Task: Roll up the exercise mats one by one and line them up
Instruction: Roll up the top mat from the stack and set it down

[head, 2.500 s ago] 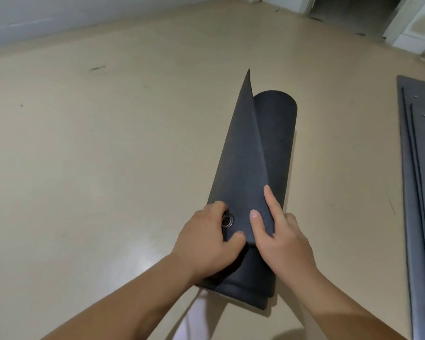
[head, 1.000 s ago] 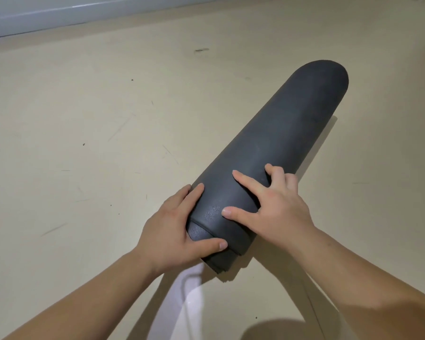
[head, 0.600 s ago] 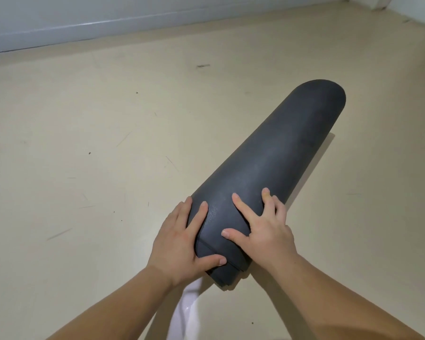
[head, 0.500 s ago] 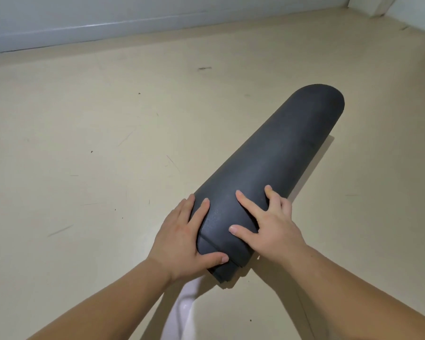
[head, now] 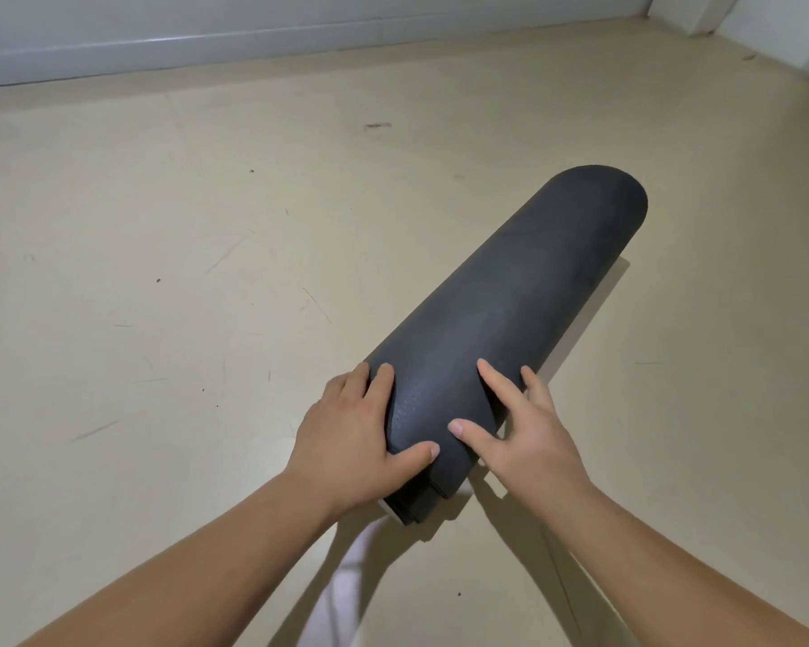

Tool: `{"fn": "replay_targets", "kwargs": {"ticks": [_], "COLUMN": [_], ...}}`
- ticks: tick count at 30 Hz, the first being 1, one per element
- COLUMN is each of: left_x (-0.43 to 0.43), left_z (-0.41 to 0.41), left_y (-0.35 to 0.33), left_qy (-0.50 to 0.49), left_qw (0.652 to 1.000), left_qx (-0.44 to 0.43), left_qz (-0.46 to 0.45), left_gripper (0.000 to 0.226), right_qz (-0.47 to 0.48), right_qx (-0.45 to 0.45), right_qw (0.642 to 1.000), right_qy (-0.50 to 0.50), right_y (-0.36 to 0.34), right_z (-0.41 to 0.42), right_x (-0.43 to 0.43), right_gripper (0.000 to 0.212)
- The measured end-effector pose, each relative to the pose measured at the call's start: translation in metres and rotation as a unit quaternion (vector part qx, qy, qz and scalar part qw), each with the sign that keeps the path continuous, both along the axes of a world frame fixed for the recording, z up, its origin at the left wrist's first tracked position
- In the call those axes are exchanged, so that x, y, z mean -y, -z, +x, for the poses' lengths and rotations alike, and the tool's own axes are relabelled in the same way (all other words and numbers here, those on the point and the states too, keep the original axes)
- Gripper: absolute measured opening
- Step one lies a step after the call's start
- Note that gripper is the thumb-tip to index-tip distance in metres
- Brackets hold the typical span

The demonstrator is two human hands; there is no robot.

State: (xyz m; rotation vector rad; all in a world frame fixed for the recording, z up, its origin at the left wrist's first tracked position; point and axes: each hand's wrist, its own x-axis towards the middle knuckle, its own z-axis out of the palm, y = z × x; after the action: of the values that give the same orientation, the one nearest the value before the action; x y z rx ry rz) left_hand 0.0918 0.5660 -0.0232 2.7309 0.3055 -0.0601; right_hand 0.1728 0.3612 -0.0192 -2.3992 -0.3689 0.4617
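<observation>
Beige floor (head: pixel 160 319), grey wall (head: pixel 253 35) at the back. Head view: dark mat (head: pixel 524 310) is fully rolled and lies on the floor, running diagonally from centre to upper right. Left hand (head: pixel 346 436) clasps the near end, thumb over the top, fingers down the left side. Right hand (head: pixel 524 441) presses flat on the right side, fingers splayed, not curled.

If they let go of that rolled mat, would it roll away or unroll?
Likely to roll: the mat is a cylinder on smooth floor. It might also spring loose; the left hand and right hand hold its layered end.
</observation>
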Motion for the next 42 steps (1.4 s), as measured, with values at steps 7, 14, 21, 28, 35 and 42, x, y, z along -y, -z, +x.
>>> {"fn": "replay_targets", "kwargs": {"ticks": [7, 14, 21, 28, 35, 42], "left_x": [-0.065, -0.067, -0.051, -0.056, -0.048, -0.014], "left_z": [0.009, 0.02, 0.005, 0.011, 0.017, 0.023], "left_y": [0.005, -0.003, 0.032, 0.01, -0.013, -0.036], "left_qy": [-0.022, -0.002, -0.012, 0.003, 0.017, 0.063], "left_qw": [0.976, 0.996, 0.999, 0.999, 1.0, 0.996], "left_qx": [-0.03, -0.038, -0.04, -0.045, 0.013, 0.063], "left_qz": [-0.212, -0.076, 0.002, -0.027, -0.016, 0.015], "left_gripper": [0.071, 0.107, 0.115, 0.115, 0.101, 0.077], "right_qz": [-0.121, -0.158, -0.212, -0.179, -0.099, -0.09], "right_qx": [0.098, 0.125, 0.125, 0.089, 0.097, 0.088], "right_qw": [0.985, 0.976, 0.964, 0.973, 0.988, 0.991], "right_qy": [-0.073, -0.083, -0.097, -0.114, -0.07, -0.053], "right_y": [-0.005, -0.014, 0.011, -0.007, -0.021, -0.031], "right_z": [0.008, 0.032, 0.017, 0.024, 0.018, 0.019], "right_x": [-0.038, -0.094, -0.086, -0.082, -0.059, -0.035], "right_gripper": [0.073, 0.07, 0.075, 0.074, 0.059, 0.057]}}
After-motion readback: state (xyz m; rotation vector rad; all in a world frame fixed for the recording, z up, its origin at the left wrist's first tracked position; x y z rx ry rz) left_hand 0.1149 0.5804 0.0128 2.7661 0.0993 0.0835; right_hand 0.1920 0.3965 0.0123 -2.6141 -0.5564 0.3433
